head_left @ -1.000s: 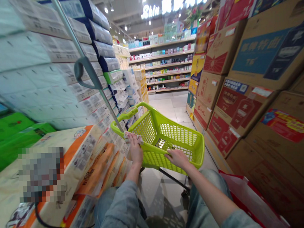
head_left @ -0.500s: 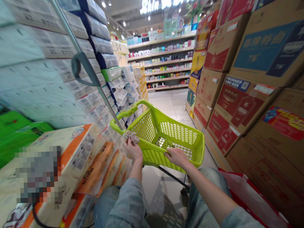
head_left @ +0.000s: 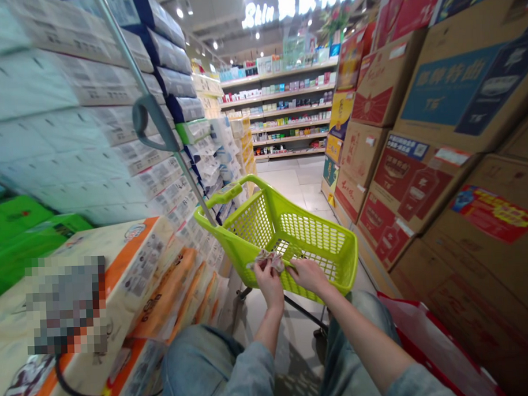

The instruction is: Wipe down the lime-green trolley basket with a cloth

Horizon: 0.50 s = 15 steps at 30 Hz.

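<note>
A crumpled pale cloth [head_left: 266,260] is held in the fingers of my left hand [head_left: 270,282], pressed on the near rim of a lime-green shopping basket cart [head_left: 319,229]. Close to its right, my right hand [head_left: 309,275] grips that same rim, thumb and fingers closed around it. The basket has perforated walls and shows nothing inside. A grey metal pole [head_left: 182,160] with a grey plastic handle rises at the cart's left end, leaning to the upper left.
Stacked tissue packs [head_left: 114,111] line the left side, with orange-edged packs [head_left: 145,254] nearer me. Cardboard cartons [head_left: 423,181] are piled on the right. A red-edged bag [head_left: 433,336] stands by my right knee. Filled shelves [head_left: 287,107] cross the far end.
My left hand has slid right along the near rim with the cloth, from beside the pole to next to my right hand. My right hand has kept its hold on the rim.
</note>
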Each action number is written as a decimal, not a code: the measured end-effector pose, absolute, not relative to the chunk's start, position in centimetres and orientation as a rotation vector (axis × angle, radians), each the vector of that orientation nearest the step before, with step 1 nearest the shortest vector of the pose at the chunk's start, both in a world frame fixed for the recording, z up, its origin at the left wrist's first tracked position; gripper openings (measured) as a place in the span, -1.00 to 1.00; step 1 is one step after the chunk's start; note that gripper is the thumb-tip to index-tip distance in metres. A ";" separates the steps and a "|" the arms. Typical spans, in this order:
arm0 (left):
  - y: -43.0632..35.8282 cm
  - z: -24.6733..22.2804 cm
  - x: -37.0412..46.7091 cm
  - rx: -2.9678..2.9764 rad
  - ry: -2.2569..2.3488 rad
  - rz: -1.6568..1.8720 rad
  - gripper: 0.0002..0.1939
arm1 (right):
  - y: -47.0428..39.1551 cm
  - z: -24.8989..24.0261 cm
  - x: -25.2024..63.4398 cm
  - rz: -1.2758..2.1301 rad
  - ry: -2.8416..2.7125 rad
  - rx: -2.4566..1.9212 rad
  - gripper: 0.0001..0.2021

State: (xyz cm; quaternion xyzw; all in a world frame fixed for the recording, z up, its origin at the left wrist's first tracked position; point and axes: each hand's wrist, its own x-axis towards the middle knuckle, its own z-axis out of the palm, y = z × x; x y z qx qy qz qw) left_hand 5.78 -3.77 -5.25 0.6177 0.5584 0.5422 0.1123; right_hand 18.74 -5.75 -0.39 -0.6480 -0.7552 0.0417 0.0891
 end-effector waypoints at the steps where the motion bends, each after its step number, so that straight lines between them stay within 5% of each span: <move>1: -3.7 -5.3 5.7 1.799 1.632 1.599 -0.74 | -5.8 -0.4 19.0 0.127 -2.248 -1.928 -0.67; 11: 2.7 -3.0 0.4 1.626 2.046 1.908 -0.83 | -6.6 0.0 19.0 0.192 -2.239 -1.958 -0.65; 15: 2.4 -2.5 0.7 1.514 2.125 1.737 -0.80 | -6.5 -0.2 18.3 0.194 -2.241 -1.935 -0.65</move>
